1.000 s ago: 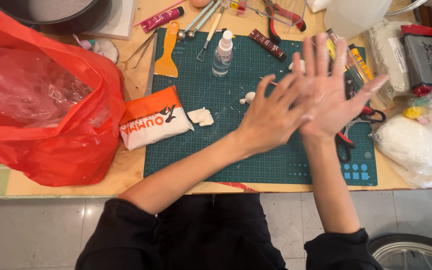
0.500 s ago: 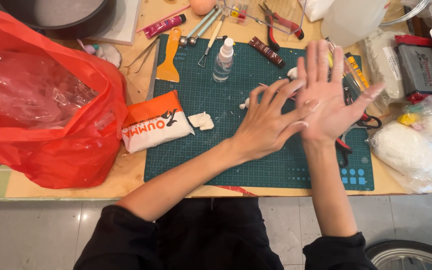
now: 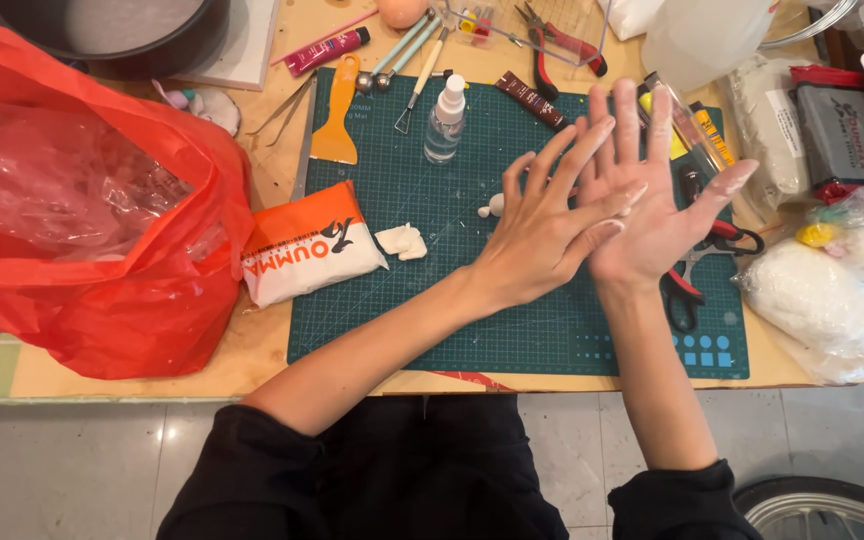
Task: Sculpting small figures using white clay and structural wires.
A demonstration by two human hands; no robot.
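My right hand (image 3: 664, 190) is held palm up over the green cutting mat (image 3: 512, 330), fingers spread, with white residue on the fingertips. My left hand (image 3: 537, 240) lies palm down across that palm, its fingers also spread. Anything between the two palms is hidden. A small white clay ball (image 3: 493, 206) sits on the mat beside my left hand. A torn lump of white clay (image 3: 402, 241) lies further left, next to an orange and white packet (image 3: 307, 250).
A large red plastic bag (image 3: 82, 230) fills the left of the table. A spray bottle (image 3: 445, 120), an orange scraper (image 3: 337, 125) and modelling tools lie at the mat's far edge. Red-handled scissors (image 3: 687, 285) and a bagged white clay mass (image 3: 822, 300) are at the right.
My left hand has slid across my right palm, and both hands sit slightly lower and nearer to me over the mat. The things on the table have not moved.
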